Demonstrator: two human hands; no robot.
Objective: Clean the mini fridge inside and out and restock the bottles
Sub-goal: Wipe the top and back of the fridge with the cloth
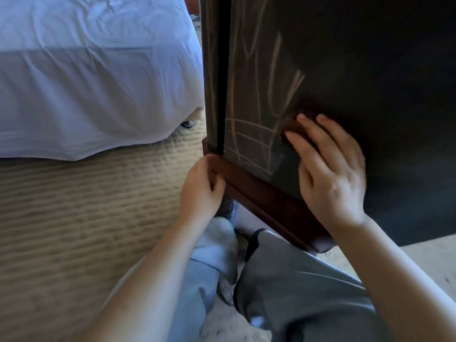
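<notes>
Mini fridge [345,58], standing beside the bed [86,82], is showing pale streaks. Right hand [330,169] is pressing a dark cloth [291,124] on it with straight fingers [306,149]; left hand [199,188] is gripping the wooden base [259,191]. Overlapping, evenly pressed strokes would probably be working best.

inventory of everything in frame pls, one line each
dark panel: 1, black with pale streaks, upright, upper right
cloth: 1, dark brown, blurred, against the dark panel under the right fingers
wooden base: 1, reddish brown, along the panel's bottom edge
bed sheet: 1, white, upper left
mattress side: 1, beige, ribbed, left, below the sheet
carpet: 1, beige, lower right
trousers: 1 pair, grey, bottom centre
left hand: 1, grips the wooden base's corner
right hand: 1, fingers flat, presses the cloth on the panel
</notes>
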